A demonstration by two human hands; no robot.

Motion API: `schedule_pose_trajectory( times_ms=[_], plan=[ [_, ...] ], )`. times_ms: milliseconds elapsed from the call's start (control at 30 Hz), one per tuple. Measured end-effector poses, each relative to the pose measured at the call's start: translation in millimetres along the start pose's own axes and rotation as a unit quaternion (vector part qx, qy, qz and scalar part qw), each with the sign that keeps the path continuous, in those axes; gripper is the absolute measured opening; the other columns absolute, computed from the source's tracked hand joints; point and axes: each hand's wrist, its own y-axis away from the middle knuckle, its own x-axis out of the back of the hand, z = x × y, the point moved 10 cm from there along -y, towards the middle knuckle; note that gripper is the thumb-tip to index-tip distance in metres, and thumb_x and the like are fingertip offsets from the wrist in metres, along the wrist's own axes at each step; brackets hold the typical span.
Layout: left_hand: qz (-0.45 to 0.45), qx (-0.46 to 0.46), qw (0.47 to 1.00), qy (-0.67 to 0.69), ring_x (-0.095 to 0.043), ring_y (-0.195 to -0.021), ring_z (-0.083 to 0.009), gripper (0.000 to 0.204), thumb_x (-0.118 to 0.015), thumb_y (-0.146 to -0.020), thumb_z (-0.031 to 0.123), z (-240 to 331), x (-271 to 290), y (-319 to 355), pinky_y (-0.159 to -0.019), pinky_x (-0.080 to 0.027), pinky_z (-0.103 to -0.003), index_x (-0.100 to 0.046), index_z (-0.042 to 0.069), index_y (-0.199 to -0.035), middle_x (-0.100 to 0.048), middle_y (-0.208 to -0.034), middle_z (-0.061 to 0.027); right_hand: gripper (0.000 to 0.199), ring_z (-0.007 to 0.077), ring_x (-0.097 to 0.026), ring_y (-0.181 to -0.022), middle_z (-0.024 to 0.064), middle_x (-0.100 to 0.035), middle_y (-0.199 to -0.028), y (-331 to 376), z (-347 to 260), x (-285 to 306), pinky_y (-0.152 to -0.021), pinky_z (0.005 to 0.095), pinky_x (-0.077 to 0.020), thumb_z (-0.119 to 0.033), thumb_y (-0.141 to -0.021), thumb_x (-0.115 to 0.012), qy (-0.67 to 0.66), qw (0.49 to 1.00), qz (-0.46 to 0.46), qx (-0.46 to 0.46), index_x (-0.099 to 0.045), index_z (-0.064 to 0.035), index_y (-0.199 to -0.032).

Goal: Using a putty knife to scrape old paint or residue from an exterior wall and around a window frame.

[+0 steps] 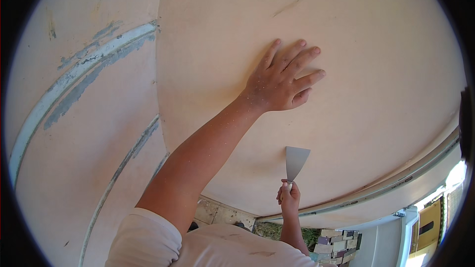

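My left hand [279, 76] lies flat against the peach-coloured wall [376, 59], with its fingers spread and nothing held. Small white specks dot its wrist and forearm. Lower down and to the right, my right hand [289, 195] is closed round the handle of a putty knife [297, 160]. The knife's broad grey blade points upward in front of the wall; whether it touches the surface I cannot tell. A short brownish scuff mark [288, 7] shows on the wall above my left hand.
On the left, a second wall meets this one at a corner, carrying a pale raised strip [74, 71] edged with grey patches and a thinner strip [116, 190] below. A long pale edge strip [381, 188] curves along the right. Paving pieces [339, 247] and grass lie at lower right.
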Motion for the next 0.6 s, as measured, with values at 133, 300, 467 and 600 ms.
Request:
schedule_pose_trajectory(
  times_ms=[133, 300, 467, 600],
  plan=[
    [0.0, -0.009, 1.0, -0.017, -0.044, -0.133, -0.0248, 0.045, -0.068, -0.075, 0.034, -4, -3, 3, -0.108, -0.031, -0.055, -0.06, 0.035, -0.119, -0.047, -0.145, 0.0009, 0.02, 0.0038, -0.047, -0.051, -0.0029, -0.052, -0.064, -7, -12, 7, -0.042, 0.0196, -0.0346, -0.024, -0.1, -0.055, -0.004, 1.0, 0.018, 0.001, -0.06, -0.0063, -0.109],
    [-0.002, -0.017, 0.999, -0.037, -0.044, -0.133, -0.0247, 0.043, -0.068, -0.076, 0.036, -3, -1, 1, -0.109, -0.031, -0.054, -0.062, 0.036, -0.119, -0.048, -0.144, 0.0008, 0.023, 0.0051, -0.046, -0.053, -0.0016, -0.051, -0.065, -19, -30, 0, -0.042, 0.0201, -0.034, -0.027, -0.102, -0.048, -0.045, 0.997, -0.048, 0.028, -0.055, -0.0073, -0.113],
    [-0.003, -0.015, 0.999, -0.039, -0.044, -0.133, -0.024, 0.041, -0.068, -0.074, 0.036, -1, -5, 1, -0.11, -0.029, -0.053, -0.063, 0.036, -0.115, -0.049, -0.143, 0.0011, 0.02, 0.006, -0.047, -0.056, 0.0015, -0.053, -0.072, -26, -26, -4, -0.043, 0.0203, -0.0341, -0.027, -0.103, -0.044, -0.129, 0.984, -0.103, 0.062, -0.049, -0.0093, -0.113],
    [0.009, -0.021, 0.999, -0.047, -0.045, -0.132, -0.0241, 0.042, -0.068, -0.072, 0.036, -2, -5, 2, -0.11, -0.028, -0.053, -0.064, 0.036, -0.114, -0.05, -0.142, 0.0012, 0.02, 0.0091, -0.05, -0.056, 0.0036, -0.056, -0.077, -35, -29, 9, -0.043, 0.022, -0.0366, -0.025, -0.102, -0.048, -0.115, 0.983, -0.124, 0.077, -0.052, -0.0088, -0.114]
  ],
)
